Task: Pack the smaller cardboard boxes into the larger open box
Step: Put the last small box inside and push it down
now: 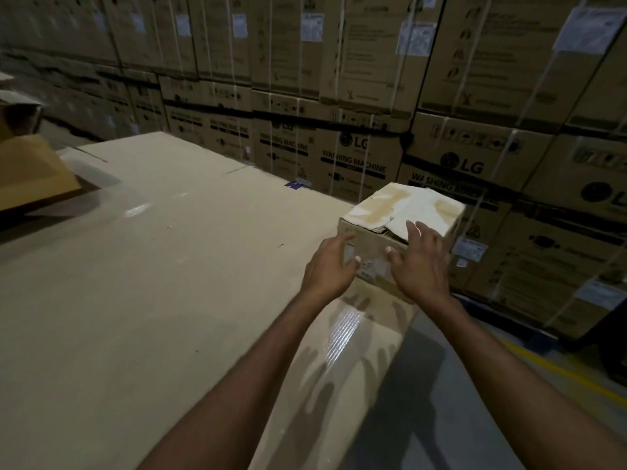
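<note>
Two hands, one small cardboard box [383, 206], which sits at the right edge of the broad flat cardboard surface [163, 273]. My left hand [330, 264] and right hand [420, 266] are both spread wide, holding nothing, flanking its near face, probably to clamp it between the palms.

Stacked washing machine cartons [356, 157] rise like a wall across the far side and the right. They are printed in black, bound with pale straps [363, 179] and carry white labels [312, 27]. A broad flat cardboard surface [135, 266] spreads near and left. At near right, the grey floor [458, 418] carries a yellow line [556, 371]. The light is dim.
</note>
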A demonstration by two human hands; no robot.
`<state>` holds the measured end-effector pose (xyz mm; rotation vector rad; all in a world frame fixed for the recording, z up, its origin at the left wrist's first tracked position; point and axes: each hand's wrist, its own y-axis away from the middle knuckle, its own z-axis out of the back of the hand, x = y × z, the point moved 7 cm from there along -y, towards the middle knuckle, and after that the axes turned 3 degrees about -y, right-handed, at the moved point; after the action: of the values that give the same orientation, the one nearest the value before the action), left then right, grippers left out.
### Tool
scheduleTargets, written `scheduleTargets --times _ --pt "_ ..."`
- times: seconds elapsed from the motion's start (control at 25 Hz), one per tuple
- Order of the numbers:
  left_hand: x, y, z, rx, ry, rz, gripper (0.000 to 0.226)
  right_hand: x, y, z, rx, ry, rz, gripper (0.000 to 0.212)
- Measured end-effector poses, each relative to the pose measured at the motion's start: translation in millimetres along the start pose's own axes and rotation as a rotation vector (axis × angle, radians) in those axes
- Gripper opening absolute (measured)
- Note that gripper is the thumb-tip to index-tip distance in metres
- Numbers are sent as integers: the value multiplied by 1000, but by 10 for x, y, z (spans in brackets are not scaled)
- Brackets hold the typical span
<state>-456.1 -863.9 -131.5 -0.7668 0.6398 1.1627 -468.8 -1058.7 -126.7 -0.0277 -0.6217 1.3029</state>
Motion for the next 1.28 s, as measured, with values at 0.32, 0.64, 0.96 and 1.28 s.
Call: scheduleTargets --times 0.32,0.64,0.96,1.28 --pt "148 -1329 -827 113 -388 66 61 -622 -591 -316 -95 -120 -105 49" --pt "515 -1796 -877 9 -85 298 78 -734 -647 -536 -90 -520 -477 11" --pt "1060 -656 166 -165 402 403 63 -11 -35 -351 -44 -570 -313 5" --pt "1310 1266 2206 -542 517 240 67 1781 1156 -390 55 -843 88 12"
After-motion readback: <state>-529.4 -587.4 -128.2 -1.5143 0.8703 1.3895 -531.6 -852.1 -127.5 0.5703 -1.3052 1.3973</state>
